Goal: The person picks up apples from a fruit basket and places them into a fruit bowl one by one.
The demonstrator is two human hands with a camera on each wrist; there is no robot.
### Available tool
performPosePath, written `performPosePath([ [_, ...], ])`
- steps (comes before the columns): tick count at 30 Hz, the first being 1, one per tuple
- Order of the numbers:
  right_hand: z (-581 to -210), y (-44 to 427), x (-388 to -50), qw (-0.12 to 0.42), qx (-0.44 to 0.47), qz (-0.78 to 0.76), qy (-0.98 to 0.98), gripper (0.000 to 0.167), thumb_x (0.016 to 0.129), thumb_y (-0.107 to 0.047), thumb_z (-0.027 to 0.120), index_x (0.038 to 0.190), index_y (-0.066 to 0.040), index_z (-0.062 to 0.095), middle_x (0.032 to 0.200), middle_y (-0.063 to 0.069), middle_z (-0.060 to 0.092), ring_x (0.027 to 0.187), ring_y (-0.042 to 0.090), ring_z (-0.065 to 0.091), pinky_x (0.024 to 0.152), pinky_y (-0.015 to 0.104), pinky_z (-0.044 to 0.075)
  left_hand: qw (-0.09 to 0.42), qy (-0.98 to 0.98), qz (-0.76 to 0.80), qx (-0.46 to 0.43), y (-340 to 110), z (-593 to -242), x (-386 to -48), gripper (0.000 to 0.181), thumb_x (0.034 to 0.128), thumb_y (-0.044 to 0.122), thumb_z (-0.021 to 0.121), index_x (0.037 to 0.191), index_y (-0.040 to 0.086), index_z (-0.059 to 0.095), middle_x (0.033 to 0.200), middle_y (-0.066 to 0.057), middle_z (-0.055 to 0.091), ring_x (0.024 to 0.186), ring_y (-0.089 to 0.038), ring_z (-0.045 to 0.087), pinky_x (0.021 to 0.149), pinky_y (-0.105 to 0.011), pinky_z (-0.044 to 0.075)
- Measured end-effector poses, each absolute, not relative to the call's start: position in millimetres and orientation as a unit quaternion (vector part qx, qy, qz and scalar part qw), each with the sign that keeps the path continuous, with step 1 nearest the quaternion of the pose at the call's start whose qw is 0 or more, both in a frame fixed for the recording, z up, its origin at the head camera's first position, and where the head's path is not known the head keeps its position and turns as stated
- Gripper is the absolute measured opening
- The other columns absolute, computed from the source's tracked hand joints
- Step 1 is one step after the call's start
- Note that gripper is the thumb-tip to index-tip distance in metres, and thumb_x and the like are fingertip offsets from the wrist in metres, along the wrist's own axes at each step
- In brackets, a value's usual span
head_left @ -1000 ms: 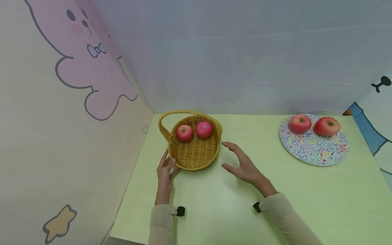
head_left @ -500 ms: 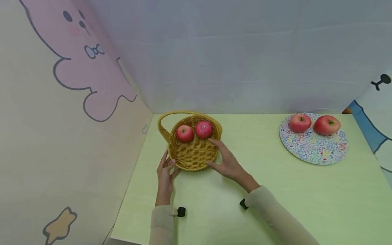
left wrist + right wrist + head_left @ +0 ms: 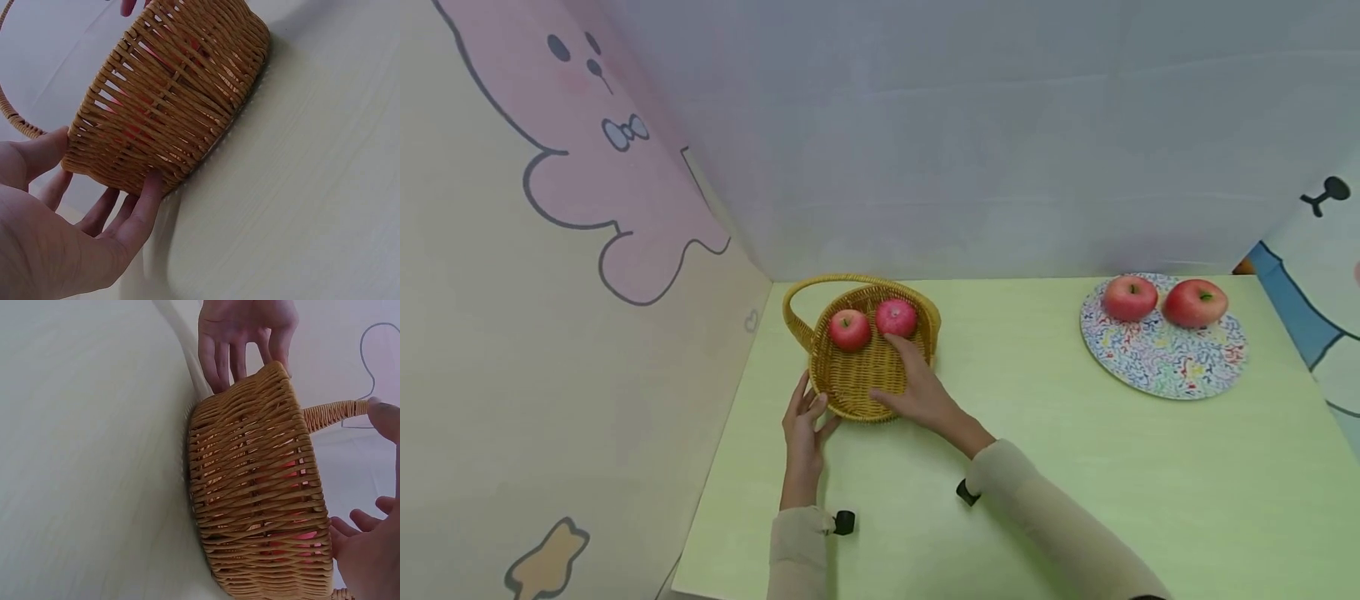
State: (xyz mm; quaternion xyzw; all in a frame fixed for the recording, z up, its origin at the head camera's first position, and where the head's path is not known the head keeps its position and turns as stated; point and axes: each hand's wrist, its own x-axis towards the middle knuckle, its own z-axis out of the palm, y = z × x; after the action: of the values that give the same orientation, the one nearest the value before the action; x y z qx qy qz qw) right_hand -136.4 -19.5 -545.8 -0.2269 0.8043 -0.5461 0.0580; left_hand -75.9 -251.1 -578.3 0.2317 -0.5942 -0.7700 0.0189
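Note:
A yellow-brown wicker basket [image 3: 850, 385] with a tall handle stands on the table's left side. Inside it, near the back, lie a red apple [image 3: 850, 330] and a round, darker pink fruit [image 3: 896, 318]. My left hand [image 3: 805, 429] holds the basket's near-left side; in the left wrist view its thumb is at the rim and its fingers lie against the woven wall. Over the basket's right part is my right hand [image 3: 917, 392], thumb and fingers spread apart, holding nothing. Its fingertips come close to the pink fruit; whether they touch it I cannot tell.
At the back right of the pale green table [image 3: 1075, 483], a speckled plate [image 3: 1165, 367] bears a red apple [image 3: 1130, 298] and a larger red fruit [image 3: 1195, 303]. A wall [image 3: 925, 167] rises behind the table, and another wall with cartoon drawings stands at left.
My right hand has moved left, from beside the basket to over its inside. The left hand stays at the basket's side, and the fruits lie where they were.

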Motion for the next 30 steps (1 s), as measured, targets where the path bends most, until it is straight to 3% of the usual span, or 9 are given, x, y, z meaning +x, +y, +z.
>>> performPosePath([
  [4, -547, -28, -145, 0.083, -0.211, -0.532, 0.816, 0.102, 0.090, -0.044, 0.081, 0.167, -0.016, 0.021, 0.172, 0.004, 0.026, 0.160, 0.028, 0.025, 0.127, 0.058, 0.028, 0.017, -0.595, -0.768, 0.236, -252, -580, -75, 0.064, 0.1057, 0.015, 0.061, 0.162, 0.036, 0.039, 0.167, -0.010, 0.039, 0.147, -0.035, 0.048, 0.102, -0.047, 0.056],
  [15, -546, -50, -172, 0.112, -0.191, -0.517, 0.827, 0.100, 0.091, -0.043, 0.080, 0.167, -0.017, 0.020, 0.172, 0.008, 0.027, 0.159, 0.030, 0.029, 0.126, 0.056, 0.031, 0.016, -0.596, -0.768, 0.234, -251, -579, -78, 0.063, 0.1062, 0.014, 0.060, 0.162, 0.035, 0.039, 0.167, -0.010, 0.039, 0.147, -0.035, 0.048, 0.101, -0.046, 0.057],
  [30, -553, -83, -198, 0.131, -0.196, -0.486, 0.842, 0.103, 0.094, -0.036, 0.078, 0.168, -0.008, 0.012, 0.173, 0.015, 0.021, 0.161, 0.031, 0.025, 0.129, 0.053, 0.027, 0.021, -0.596, -0.766, 0.239, -251, -579, -79, 0.062, 0.1063, 0.013, 0.060, 0.161, 0.036, 0.040, 0.165, -0.010, 0.042, 0.145, -0.034, 0.050, 0.095, -0.042, 0.059],
])
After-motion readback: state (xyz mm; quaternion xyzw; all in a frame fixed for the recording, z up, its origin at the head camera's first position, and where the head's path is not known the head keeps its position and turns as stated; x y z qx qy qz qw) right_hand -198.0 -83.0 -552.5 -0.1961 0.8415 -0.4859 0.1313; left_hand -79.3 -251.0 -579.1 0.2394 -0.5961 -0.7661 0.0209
